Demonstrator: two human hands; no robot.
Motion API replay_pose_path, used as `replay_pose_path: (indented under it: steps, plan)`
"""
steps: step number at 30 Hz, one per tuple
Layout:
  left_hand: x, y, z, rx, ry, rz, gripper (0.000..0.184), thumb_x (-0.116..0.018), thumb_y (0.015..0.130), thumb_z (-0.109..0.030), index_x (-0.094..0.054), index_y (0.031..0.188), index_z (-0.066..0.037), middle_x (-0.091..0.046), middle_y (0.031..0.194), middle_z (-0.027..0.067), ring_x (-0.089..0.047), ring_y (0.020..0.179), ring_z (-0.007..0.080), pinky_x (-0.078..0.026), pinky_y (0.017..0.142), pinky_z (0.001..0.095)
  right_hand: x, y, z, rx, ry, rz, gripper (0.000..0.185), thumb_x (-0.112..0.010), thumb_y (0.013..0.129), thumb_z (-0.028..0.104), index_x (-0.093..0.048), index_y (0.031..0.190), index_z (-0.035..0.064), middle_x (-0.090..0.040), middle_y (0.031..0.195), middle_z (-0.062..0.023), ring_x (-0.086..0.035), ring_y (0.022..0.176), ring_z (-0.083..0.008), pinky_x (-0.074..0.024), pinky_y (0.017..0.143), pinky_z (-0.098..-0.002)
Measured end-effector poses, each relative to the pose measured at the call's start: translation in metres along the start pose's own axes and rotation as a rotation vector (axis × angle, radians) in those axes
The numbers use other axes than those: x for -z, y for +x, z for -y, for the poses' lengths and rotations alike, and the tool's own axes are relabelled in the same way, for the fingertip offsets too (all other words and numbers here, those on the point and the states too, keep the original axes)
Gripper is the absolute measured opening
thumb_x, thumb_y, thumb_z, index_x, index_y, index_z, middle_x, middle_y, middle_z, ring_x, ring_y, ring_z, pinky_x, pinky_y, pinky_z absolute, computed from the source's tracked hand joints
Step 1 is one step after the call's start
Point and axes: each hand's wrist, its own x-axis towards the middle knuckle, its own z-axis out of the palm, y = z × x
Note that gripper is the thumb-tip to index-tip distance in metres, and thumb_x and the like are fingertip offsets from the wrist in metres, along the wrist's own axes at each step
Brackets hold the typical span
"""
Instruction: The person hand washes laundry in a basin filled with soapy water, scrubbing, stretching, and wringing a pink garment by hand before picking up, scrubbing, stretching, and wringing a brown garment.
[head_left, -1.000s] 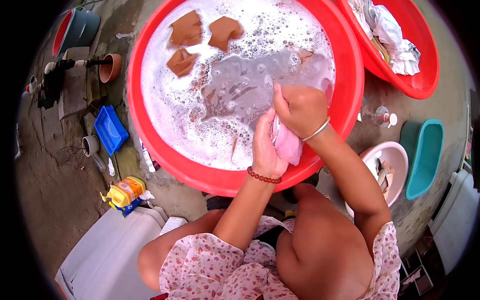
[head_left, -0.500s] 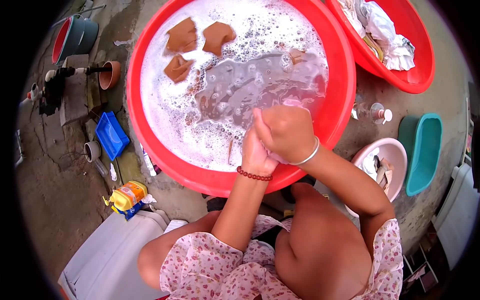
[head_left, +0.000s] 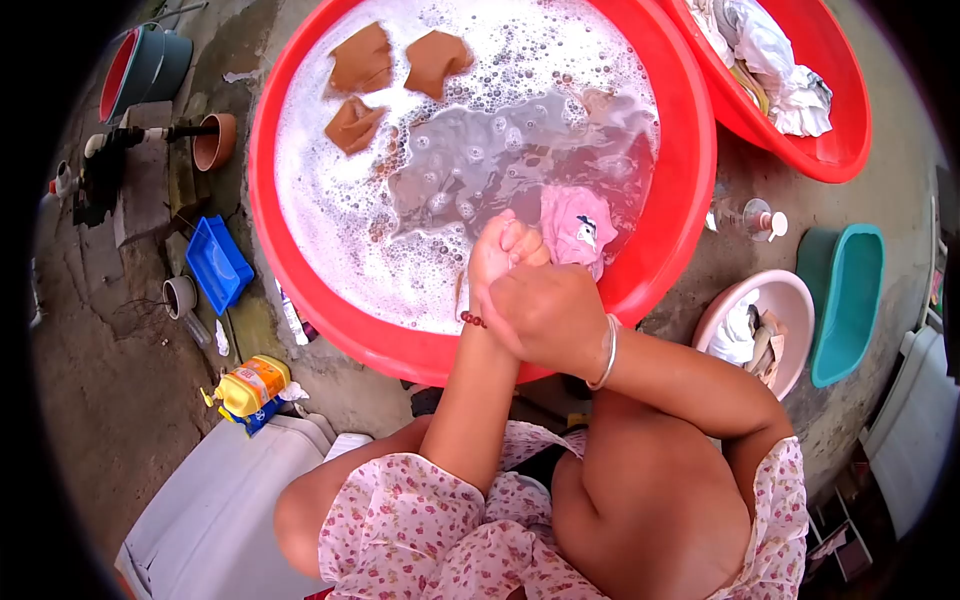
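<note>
A pink cloth [head_left: 575, 228] with a small dark and white print hangs from my closed hands over the near right part of a large red basin [head_left: 683, 225]. My left hand [head_left: 505, 250], with a red bead bracelet at the wrist, is curled closed round part of the cloth. Pressed against it, my right hand [head_left: 548, 312] is a fist above the near rim, a silver bangle on its wrist. Most of the gripped cloth is hidden by the fingers. Soapy water and foam [head_left: 330, 240] fill the basin, and brown cloth [head_left: 362, 58] pokes up through the foam at the far left.
Another red basin [head_left: 845, 150] with white cloths stands at the back right. On the right are a clear bottle [head_left: 757, 220], a pink basin [head_left: 790, 290] with cloths and a teal tub [head_left: 850, 300]. A blue tray [head_left: 218, 262] and a yellow bottle [head_left: 250, 385] lie left.
Both hands have drawn back toward the near rim, the right one turning over below the left. More of the pink cloth, with its print, now shows beyond them.
</note>
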Motion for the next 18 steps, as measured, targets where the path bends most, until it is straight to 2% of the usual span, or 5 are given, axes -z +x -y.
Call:
replay_pose_path:
  steps: [1, 3, 13, 15, 18]
  plan:
    - [0.006, -0.001, 0.003, 0.042, -0.034, 0.23, 0.031, -0.035, 0.095, -0.026, -0.054, 0.108, -0.005, -0.06, 0.107, 0.0103, -0.059, 0.096, 0.0215, -0.049, 0.081, 0.036, -0.003, 0.007, -0.015, -0.013, -0.065, 0.013, 0.026, -0.06, 0.079, 0.016, -0.052, 0.055, 0.0075, -0.051, 0.053, -0.0103, -0.051, 0.046, -0.0253, -0.0395, 0.043, -0.0363]
    - [-0.071, 0.029, 0.037, -0.224, 0.078, -0.979, 0.031, -0.036, 0.095, -0.027, -0.054, 0.108, -0.005, -0.06, 0.106, 0.0106, -0.059, 0.096, 0.021, -0.05, 0.08, 0.0349, -0.002, 0.032, -0.047, -0.062, -0.086, -0.081, 0.029, -0.058, 0.082, 0.017, -0.052, 0.055, 0.007, -0.05, 0.052, -0.0117, -0.051, 0.046, -0.0275, -0.039, 0.043, -0.0384]
    - [-0.007, -0.001, 0.015, 0.026, -0.013, 0.026, 0.022, -0.038, 0.095, -0.023, -0.054, 0.091, -0.008, -0.06, 0.092, 0.0065, -0.059, 0.087, 0.0177, -0.05, 0.077, 0.0331, 0.005, 0.011, -0.022, -0.05, -0.029, 0.092, 0.031, -0.053, 0.083, 0.018, -0.054, 0.054, 0.0062, -0.052, 0.051, -0.0102, -0.054, 0.047, -0.0282, -0.0419, 0.043, -0.0386]
    - [-0.066, 0.03, 0.041, -0.219, 0.171, -1.034, 0.025, -0.037, 0.095, -0.022, -0.056, 0.1, -0.007, -0.061, 0.099, 0.0079, -0.06, 0.092, 0.0193, -0.05, 0.079, 0.0339, 0.008, 0.041, -0.062, -0.227, -0.143, -0.085, 0.028, -0.054, 0.082, 0.017, -0.055, 0.056, 0.0065, -0.052, 0.052, -0.0102, -0.053, 0.046, -0.028, -0.0416, 0.043, -0.038]
    - [-0.074, 0.03, 0.038, -0.235, 0.219, -1.025, 0.025, -0.038, 0.095, -0.023, -0.056, 0.102, -0.007, -0.061, 0.101, 0.0078, -0.06, 0.093, 0.0186, -0.05, 0.079, 0.0345, 0.009, 0.036, -0.051, -0.135, -0.123, -0.094, 0.03, -0.055, 0.083, 0.018, -0.051, 0.055, 0.0067, -0.05, 0.053, -0.0113, -0.05, 0.045, -0.0291, -0.0387, 0.042, -0.038]
